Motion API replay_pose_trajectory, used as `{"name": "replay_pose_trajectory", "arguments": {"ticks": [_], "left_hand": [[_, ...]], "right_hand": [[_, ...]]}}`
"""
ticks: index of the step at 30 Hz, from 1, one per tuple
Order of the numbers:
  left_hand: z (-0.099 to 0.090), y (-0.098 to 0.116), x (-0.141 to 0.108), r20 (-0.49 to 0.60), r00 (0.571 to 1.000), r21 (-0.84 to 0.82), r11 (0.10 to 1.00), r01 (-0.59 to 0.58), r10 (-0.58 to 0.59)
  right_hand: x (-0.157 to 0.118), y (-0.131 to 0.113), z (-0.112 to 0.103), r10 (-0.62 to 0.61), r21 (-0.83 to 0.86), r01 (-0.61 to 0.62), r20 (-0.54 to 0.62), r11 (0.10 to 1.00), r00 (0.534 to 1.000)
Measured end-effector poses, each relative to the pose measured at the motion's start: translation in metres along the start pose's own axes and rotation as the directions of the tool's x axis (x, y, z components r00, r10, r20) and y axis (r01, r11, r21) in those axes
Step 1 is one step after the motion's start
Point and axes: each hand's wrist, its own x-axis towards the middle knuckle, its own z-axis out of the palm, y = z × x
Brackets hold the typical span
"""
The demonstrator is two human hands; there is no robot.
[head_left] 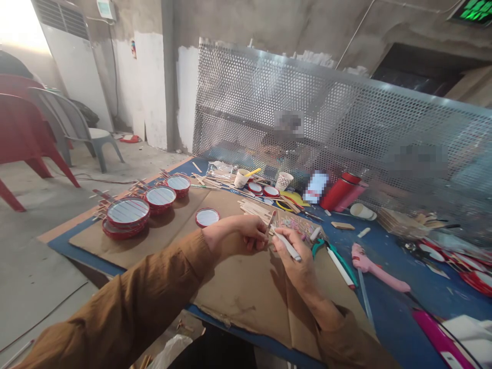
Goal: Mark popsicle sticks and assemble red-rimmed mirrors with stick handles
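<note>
A glue gun (378, 273) and wooden sticks (254, 209) show a workshop.

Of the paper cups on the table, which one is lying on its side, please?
The rightmost cup, to the right of the red bottle. The other two, the lattice-patterned cup and the leftmost cup, both stand upright.

Stick (271, 221) partly hidden by the left hand (254, 231), centre; red chair (23, 128) cut off at left edge; exit sign (475, 11) cropped, upper right
</note>
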Motion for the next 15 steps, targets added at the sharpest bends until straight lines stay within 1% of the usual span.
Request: {"name": "replay_pose_trajectory", "arguments": {"ticks": [8,15], "left_hand": [[-0.0015,-0.0037,0.0013,0.021,0.999,-0.012,0.999,-0.034,0.035],[-0.0013,-0.0045,0.0003,0.007,0.998,-0.024,0.998,-0.061,0.061]], "right_hand": [[-0.0005,-0.0009,-0.0005,-0.001,0.000,0.001,-0.016,1.000,1.000],[0.0007,-0.0043,-0.0017,-0.028,-0.003,0.028,-0.006,1.000,1.000]]}}
